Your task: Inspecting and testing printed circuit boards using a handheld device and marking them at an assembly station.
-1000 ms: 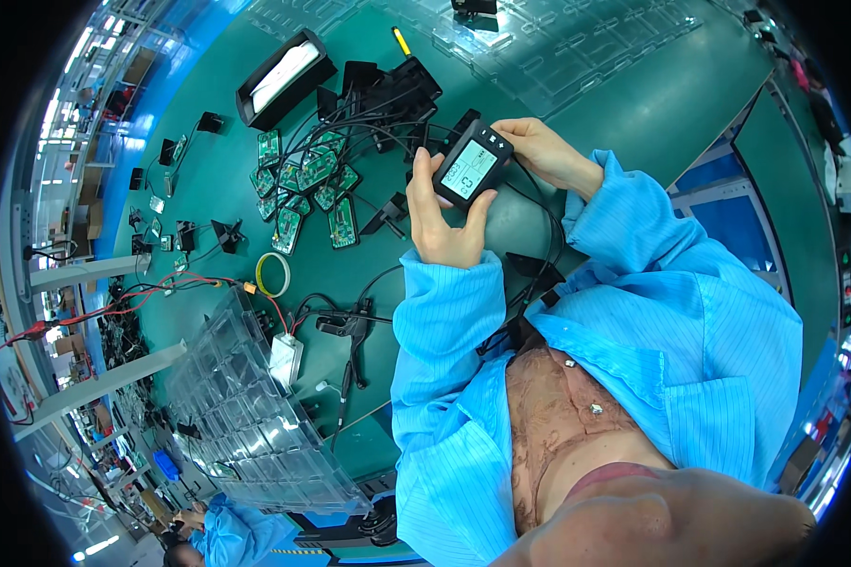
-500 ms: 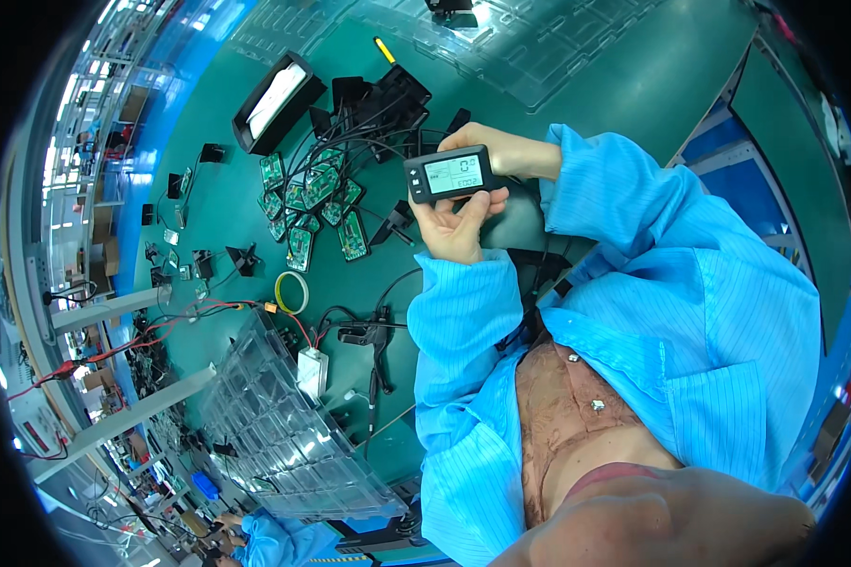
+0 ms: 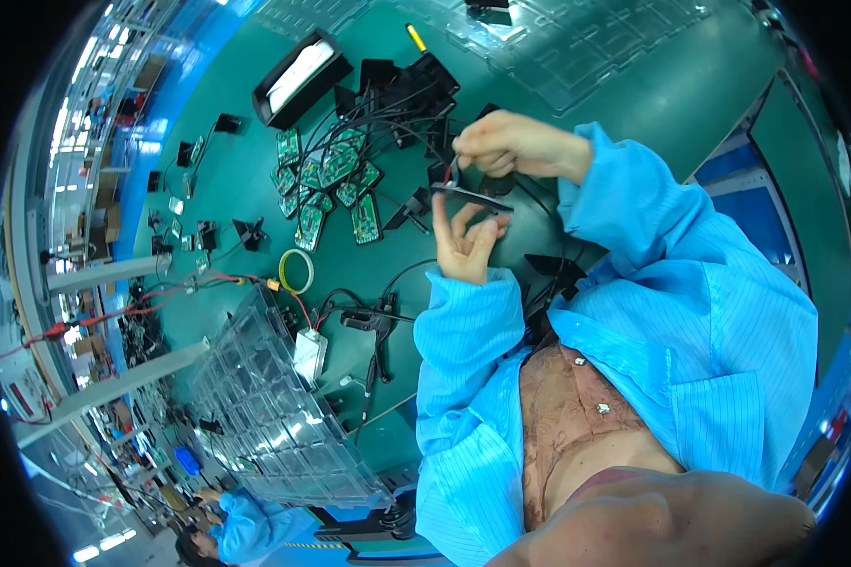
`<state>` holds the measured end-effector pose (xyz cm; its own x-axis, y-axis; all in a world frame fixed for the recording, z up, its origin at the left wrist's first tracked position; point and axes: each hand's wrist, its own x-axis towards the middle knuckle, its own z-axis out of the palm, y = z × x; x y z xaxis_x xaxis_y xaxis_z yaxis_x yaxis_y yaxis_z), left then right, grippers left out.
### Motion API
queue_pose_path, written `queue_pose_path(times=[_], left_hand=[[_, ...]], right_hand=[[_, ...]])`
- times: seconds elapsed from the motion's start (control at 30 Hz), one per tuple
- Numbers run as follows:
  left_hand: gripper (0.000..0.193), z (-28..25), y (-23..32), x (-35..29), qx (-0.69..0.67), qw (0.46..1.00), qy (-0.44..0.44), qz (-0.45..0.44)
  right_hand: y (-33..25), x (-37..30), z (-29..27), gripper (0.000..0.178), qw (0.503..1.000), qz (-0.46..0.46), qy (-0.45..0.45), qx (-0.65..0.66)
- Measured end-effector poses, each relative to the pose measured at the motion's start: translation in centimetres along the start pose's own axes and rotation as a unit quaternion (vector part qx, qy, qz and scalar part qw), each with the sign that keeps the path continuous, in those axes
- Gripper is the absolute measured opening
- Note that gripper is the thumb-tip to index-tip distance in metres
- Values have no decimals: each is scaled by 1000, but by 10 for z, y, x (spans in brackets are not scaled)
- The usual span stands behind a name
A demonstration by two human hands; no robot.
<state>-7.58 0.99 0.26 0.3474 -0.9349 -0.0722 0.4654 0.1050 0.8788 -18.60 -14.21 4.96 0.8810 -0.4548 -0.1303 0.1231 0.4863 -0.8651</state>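
Above the green table, my left hand (image 3: 463, 253) holds a small black display unit (image 3: 477, 197). The unit is tilted almost edge-on, so its screen no longer faces up. The thumb and bent fingers are at its lower side, and the index finger reaches up by its left end. My right hand (image 3: 525, 146) is closed in a pinch at a thin dark cable (image 3: 457, 172) behind the unit, with a bit of red wire beside it. The cable's far end is hidden by the fingers. Left of the hands lies a pile of green circuit boards (image 3: 336, 170) with black cables.
A black box with white paper (image 3: 303, 77) stands at the far left. Nearer are a roll of yellow-green tape (image 3: 296, 272), a silver block with wires (image 3: 309, 353), a black lever (image 3: 373, 319) and clear plastic trays (image 3: 274, 406). A co-worker's blue sleeve (image 3: 260, 529) shows at the bottom.
The display unit has turned from screen-up to nearly edge-on. My right hand has left its right edge and now pinches the cable behind it. The whole view has shifted slightly.
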Motion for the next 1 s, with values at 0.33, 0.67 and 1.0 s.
queue_pose_path(times=[0.33,0.67,1.0], left_hand=[[45,-20,-13,-66,262,956,-126,-23],[65,18,21,8,180,961,30,208],[52,-8,36,14,-93,990,-85,57]], right_hand=[[-49,-6,-12,24,975,-101,-66,185],[-37,-23,44,18,983,-103,113,-96],[-26,-13,64,21,985,-93,78,-118]])
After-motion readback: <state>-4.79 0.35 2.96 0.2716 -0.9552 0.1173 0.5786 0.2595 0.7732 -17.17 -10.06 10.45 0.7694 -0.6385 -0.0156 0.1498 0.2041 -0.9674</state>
